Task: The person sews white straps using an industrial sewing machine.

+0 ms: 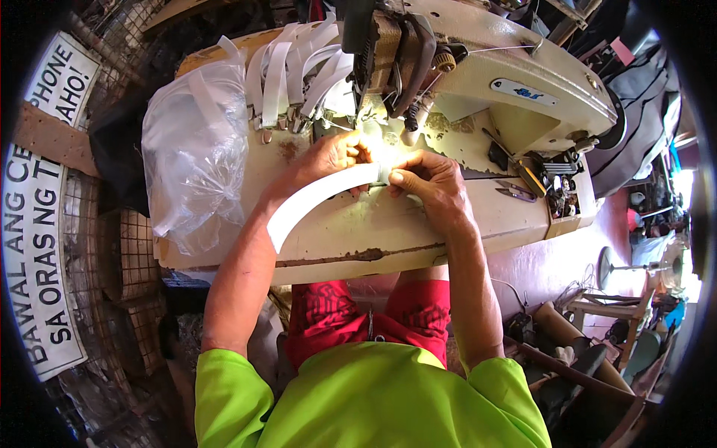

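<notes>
I pinch the end of a white strap [314, 196] between the thumb and fingers of my right hand [424, 185], where a small grey piece [382, 178] shows. My left hand [340, 155] is curled just behind that end, under bright lamp light; what its fingertips hold is unclear. The strap's other end curves down across my left forearm. Both hands are at the working area of a cream sewing machine [523, 75]. Behind my left hand lies a pile of white straps with metal clips [295, 63].
A clear plastic bag of white material [194, 160] sits left on the worn table [336, 239]. Snips [515, 190], a screwdriver [532, 177] and a small parts box [564, 201] lie right. A wire grille with a sign stands far left; a fan [672, 265] and clutter stand right.
</notes>
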A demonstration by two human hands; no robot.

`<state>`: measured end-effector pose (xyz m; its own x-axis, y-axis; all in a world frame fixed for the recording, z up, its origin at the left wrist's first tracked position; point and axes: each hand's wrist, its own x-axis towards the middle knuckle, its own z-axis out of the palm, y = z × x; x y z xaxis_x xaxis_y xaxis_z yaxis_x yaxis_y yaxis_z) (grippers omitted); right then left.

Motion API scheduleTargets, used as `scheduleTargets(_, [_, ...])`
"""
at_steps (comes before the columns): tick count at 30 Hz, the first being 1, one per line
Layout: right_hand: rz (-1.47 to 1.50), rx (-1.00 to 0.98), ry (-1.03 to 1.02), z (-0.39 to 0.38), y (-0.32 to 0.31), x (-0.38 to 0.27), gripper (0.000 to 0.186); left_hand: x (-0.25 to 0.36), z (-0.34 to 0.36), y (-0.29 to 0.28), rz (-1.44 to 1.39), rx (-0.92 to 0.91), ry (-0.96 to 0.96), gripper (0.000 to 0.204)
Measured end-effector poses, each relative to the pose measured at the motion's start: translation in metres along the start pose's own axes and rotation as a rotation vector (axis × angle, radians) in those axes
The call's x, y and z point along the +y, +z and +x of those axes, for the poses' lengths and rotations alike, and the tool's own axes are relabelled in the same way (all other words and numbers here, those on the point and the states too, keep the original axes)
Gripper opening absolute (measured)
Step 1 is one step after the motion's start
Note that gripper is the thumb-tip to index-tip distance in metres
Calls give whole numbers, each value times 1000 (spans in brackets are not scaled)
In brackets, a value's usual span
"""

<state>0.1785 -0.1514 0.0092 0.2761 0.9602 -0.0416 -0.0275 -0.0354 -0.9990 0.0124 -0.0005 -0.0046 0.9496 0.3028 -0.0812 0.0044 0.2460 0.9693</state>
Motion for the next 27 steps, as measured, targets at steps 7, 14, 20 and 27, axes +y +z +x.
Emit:
scheduleTargets(7, [32, -83, 32, 5, -4, 1, 17, 1, -1, 11, 27, 58, 24, 30])
scheduleTargets(14, [-31, -47, 38, 5, -3, 1, 20, -1, 3, 15, 137, 96, 41, 34])
scheduleTargets(20, [-9, -55, 25, 4, -4, 0, 19, 1, 1, 12, 28, -13, 50, 31])
scheduleTargets(27, [60, -77, 56, 5, -5, 3, 19, 1, 6, 7, 167, -54, 77, 29])
